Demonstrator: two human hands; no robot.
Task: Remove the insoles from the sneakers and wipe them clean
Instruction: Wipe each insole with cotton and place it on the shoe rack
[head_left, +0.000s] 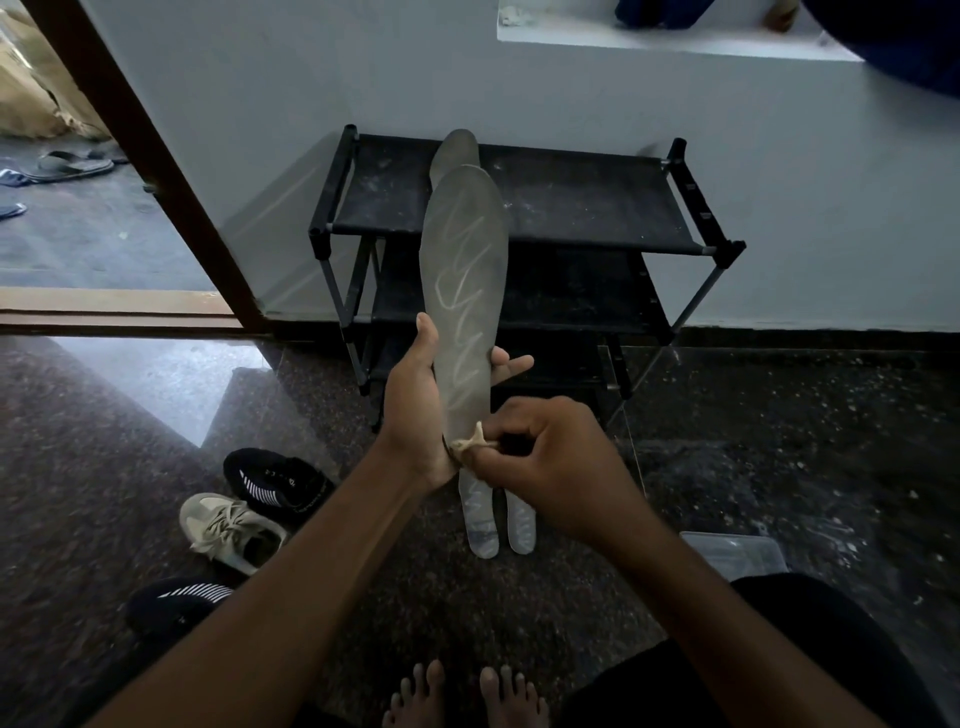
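Note:
My left hand (415, 410) grips a long grey insole (465, 270) upright by its lower half; pale zigzag lines run down its face. A second grey insole (454, 148) shows just behind its top. My right hand (550, 462) pinches a small crumpled pale cloth (470, 442) against the heel end of the held insole. Two light grey insoles (483, 525) lie side by side on the floor below my hands. To the left lie a beige sneaker (234, 525) and two black sneakers with white stripes (275, 480), one of them nearer me (176, 603).
A black three-tier shoe rack (571, 208) stands against the white wall ahead. A clear plastic box (732, 553) sits on the speckled floor at right. An open doorway (78, 234) at left shows slippers outside. My bare feet (462, 696) are at the bottom edge.

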